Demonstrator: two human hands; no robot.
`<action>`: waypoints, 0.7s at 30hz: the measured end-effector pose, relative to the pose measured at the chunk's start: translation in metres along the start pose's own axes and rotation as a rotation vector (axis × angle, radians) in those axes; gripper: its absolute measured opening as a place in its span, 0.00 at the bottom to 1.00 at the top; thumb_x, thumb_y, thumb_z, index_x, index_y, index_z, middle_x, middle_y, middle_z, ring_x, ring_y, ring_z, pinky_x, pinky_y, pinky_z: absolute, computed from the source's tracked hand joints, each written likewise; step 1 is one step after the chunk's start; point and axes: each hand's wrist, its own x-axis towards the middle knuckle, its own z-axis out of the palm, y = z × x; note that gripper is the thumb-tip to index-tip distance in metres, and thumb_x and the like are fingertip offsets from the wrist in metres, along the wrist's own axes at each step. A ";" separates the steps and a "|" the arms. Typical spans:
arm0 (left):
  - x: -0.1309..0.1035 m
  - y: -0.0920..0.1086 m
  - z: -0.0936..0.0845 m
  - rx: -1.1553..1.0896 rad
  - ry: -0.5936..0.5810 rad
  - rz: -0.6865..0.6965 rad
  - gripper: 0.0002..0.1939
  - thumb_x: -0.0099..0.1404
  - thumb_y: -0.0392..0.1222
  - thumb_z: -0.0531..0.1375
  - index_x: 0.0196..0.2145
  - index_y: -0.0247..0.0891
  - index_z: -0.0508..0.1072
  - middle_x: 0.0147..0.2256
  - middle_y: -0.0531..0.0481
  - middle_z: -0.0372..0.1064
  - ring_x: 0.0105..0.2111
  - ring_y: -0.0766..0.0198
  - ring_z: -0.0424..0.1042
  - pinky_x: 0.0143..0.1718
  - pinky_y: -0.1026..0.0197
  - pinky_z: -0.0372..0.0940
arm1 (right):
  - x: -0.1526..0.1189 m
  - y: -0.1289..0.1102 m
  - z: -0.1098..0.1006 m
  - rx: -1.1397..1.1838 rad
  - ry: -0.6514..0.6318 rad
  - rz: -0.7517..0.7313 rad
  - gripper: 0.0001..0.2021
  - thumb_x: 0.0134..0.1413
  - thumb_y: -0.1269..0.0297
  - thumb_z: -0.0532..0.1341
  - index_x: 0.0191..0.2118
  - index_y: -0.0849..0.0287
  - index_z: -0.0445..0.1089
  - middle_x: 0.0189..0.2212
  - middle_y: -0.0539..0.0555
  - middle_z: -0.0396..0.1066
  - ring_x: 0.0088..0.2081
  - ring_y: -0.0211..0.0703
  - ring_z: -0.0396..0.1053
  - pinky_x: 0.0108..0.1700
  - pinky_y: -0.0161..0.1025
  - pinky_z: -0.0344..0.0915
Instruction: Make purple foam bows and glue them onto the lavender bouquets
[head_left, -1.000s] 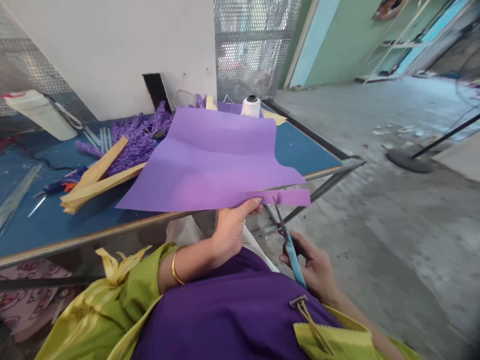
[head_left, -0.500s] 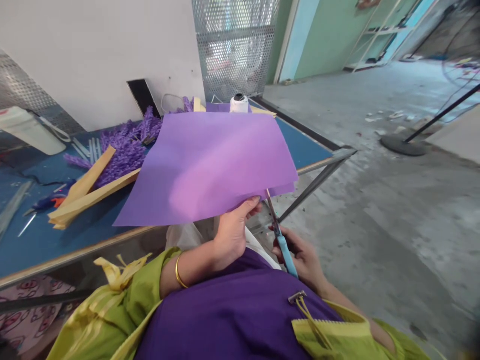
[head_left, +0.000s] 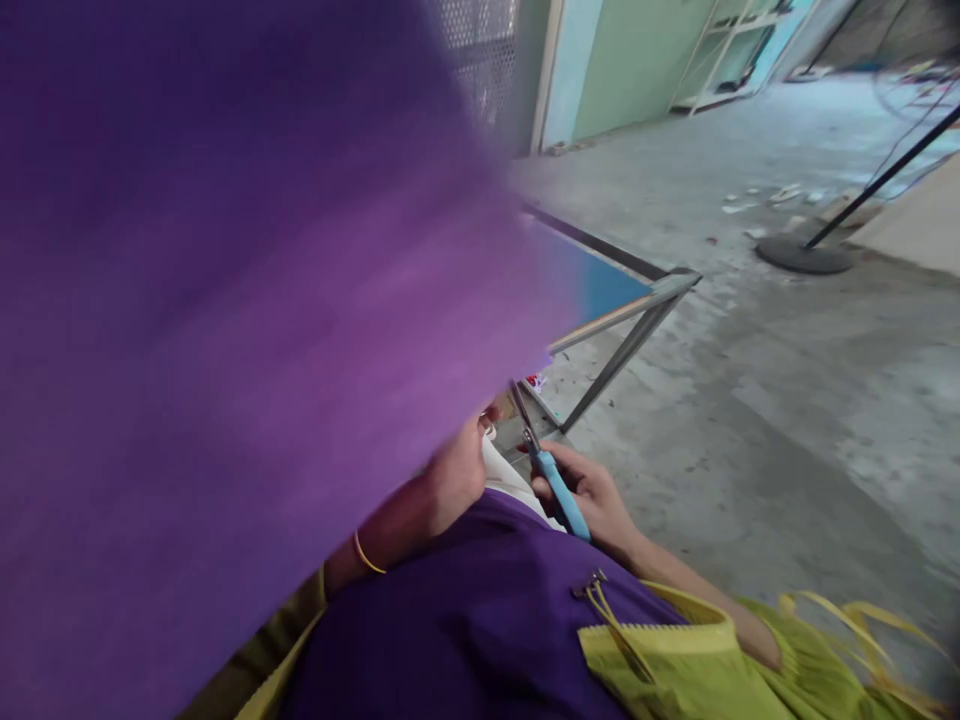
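Observation:
A large purple sheet (head_left: 300, 300), blurred and close to the camera, covers the left and middle of the view. My left hand (head_left: 461, 465) grips its lower edge near the right corner, and the sheet hides part of the fingers. In my right hand (head_left: 589, 495) are scissors (head_left: 557, 490) with light blue handles. Their blades point up and reach the sheet's edge, just right of my left fingers. How far the blades are apart is hard to tell.
Beyond the sheet shows a blue table (head_left: 607, 280) with a metal frame corner. A black stand base (head_left: 804, 254) is on the concrete floor at the right. White shelving (head_left: 724, 60) stands at the back. Small scraps lie on the floor.
The purple sheet has swung up toward the camera and left, now hiding the flowers, tools and spool on the table. Both hands have shifted slightly left, keeping their hold.

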 end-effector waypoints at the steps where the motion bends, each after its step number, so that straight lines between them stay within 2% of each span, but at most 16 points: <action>1: 0.001 0.000 -0.001 -0.019 0.017 -0.002 0.12 0.51 0.47 0.68 0.25 0.40 0.69 0.25 0.57 0.67 0.29 0.67 0.68 0.39 0.62 0.64 | 0.001 0.000 0.000 -0.007 -0.008 -0.005 0.24 0.51 0.52 0.69 0.51 0.61 0.73 0.24 0.47 0.64 0.23 0.34 0.58 0.24 0.31 0.59; 5: 0.003 0.002 -0.001 -0.121 0.106 -0.020 0.11 0.48 0.44 0.69 0.23 0.37 0.71 0.23 0.56 0.68 0.27 0.69 0.67 0.38 0.62 0.64 | 0.005 0.000 0.000 -0.026 -0.025 -0.035 0.24 0.51 0.52 0.68 0.50 0.61 0.74 0.25 0.47 0.64 0.23 0.34 0.58 0.23 0.31 0.58; 9: 0.003 0.004 0.001 -0.192 0.116 -0.008 0.11 0.45 0.42 0.70 0.23 0.36 0.72 0.23 0.56 0.68 0.27 0.69 0.67 0.37 0.63 0.64 | 0.006 0.002 -0.001 -0.059 -0.022 -0.024 0.23 0.50 0.54 0.70 0.49 0.61 0.74 0.25 0.48 0.66 0.24 0.35 0.59 0.24 0.31 0.59; 12: 0.004 0.007 0.002 -0.195 0.119 0.021 0.11 0.47 0.41 0.71 0.22 0.36 0.73 0.22 0.56 0.69 0.26 0.70 0.68 0.36 0.63 0.64 | 0.009 -0.002 0.000 -0.054 -0.039 -0.010 0.23 0.50 0.54 0.70 0.50 0.60 0.74 0.24 0.47 0.65 0.23 0.34 0.58 0.23 0.31 0.57; 16: 0.002 0.020 -0.002 -0.130 0.106 0.172 0.10 0.54 0.40 0.69 0.22 0.37 0.73 0.22 0.56 0.69 0.26 0.69 0.69 0.37 0.64 0.65 | 0.018 -0.021 0.002 -0.026 -0.109 0.004 0.22 0.51 0.51 0.68 0.48 0.60 0.75 0.23 0.47 0.64 0.22 0.34 0.56 0.22 0.32 0.56; 21: -0.007 0.040 -0.011 -0.031 0.086 0.401 0.04 0.60 0.39 0.67 0.28 0.39 0.77 0.29 0.56 0.72 0.30 0.70 0.69 0.38 0.66 0.65 | 0.032 -0.043 0.008 -0.033 -0.210 0.004 0.22 0.50 0.50 0.69 0.47 0.60 0.75 0.22 0.46 0.62 0.22 0.32 0.53 0.22 0.32 0.51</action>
